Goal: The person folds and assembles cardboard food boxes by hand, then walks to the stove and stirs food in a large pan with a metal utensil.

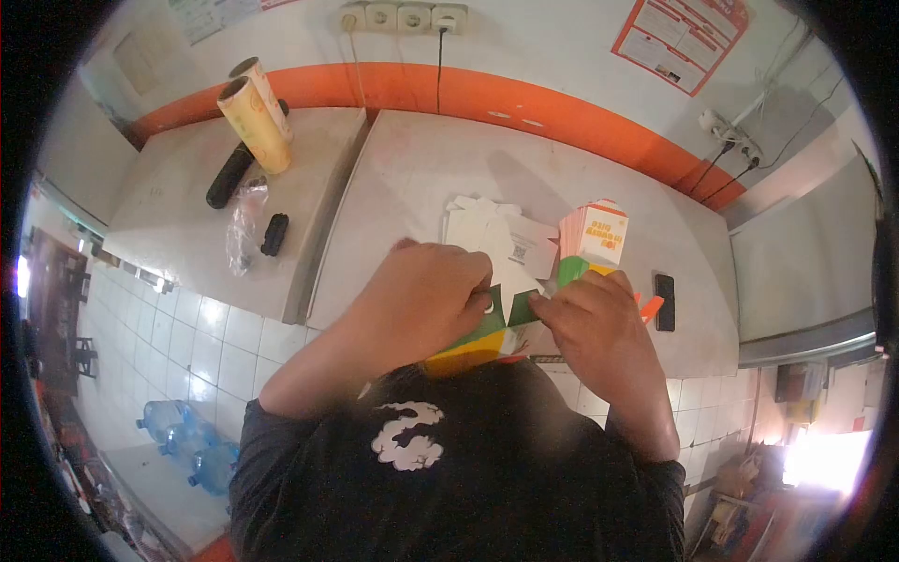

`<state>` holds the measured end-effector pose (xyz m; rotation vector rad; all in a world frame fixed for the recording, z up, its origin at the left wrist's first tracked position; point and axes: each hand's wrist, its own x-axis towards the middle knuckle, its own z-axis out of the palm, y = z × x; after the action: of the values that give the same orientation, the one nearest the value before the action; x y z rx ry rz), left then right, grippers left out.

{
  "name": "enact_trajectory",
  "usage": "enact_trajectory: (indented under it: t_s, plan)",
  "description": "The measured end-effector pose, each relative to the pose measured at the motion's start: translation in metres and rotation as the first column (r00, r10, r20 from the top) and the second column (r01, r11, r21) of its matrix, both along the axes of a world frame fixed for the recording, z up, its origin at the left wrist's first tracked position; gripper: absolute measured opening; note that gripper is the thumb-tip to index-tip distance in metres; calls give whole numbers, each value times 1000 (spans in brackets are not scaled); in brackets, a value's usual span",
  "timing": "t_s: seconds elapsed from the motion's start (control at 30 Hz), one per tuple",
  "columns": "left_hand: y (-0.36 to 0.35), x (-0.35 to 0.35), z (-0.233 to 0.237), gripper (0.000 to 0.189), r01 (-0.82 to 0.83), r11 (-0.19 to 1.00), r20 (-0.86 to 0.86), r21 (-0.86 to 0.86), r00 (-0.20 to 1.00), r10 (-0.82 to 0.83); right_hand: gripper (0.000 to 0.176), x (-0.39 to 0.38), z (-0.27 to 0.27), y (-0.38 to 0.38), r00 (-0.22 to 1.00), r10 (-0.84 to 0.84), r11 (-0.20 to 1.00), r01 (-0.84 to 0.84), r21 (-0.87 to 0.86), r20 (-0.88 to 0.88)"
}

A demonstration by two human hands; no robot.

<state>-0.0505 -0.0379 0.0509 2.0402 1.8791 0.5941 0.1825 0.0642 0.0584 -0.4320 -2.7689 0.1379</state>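
Observation:
Close to my chest, over the table's front edge, is a green and yellow paper food box [468,348] with its green flaps standing up. My left hand [433,286] pinches the flap on the left side. On the other side, my right hand [592,314] has its fingers closed on another green flap. Just beyond them lies a pile of flat white box blanks [482,227], one showing a printed code. A stack of printed cartons [599,234] with orange lettering is behind my right hand, partly covered by it.
A black phone [664,303] lies on the table at the right. Two upright rolls [255,126], a dark cylindrical object [230,176], a clear plastic bag [246,225] and a small black item [274,234] occupy the left table. Blue water bottles [192,440] lie low at the left.

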Motion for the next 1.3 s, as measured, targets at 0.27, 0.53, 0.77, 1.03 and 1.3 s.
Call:
enact_trajectory:
  t_s: [0.27,0.53,0.77,1.03,1.3]
  plan:
    - [12,4,-3,8,307,736,-128,604,948,-291,20,-4,21,14,967,185,943,-125,-307,174]
    - [13,0,-2,10,382,794,-142,474,923,-359,24,-7,27,-4,994,109,941,-93,-325,30]
    - [13,-3,-5,10,358,777,-56,518,920,-387,23,-9,23,3,996,86,938,-82,-338,-1]
    - [10,-3,-3,15,346,758,-23,553,916,-401,25,-6,18,6,992,113,886,-127,-446,-59]
    - [11,-1,-4,16,373,819,-114,435,925,-361,19,-7,19,-3,990,134,930,-143,-338,-49]
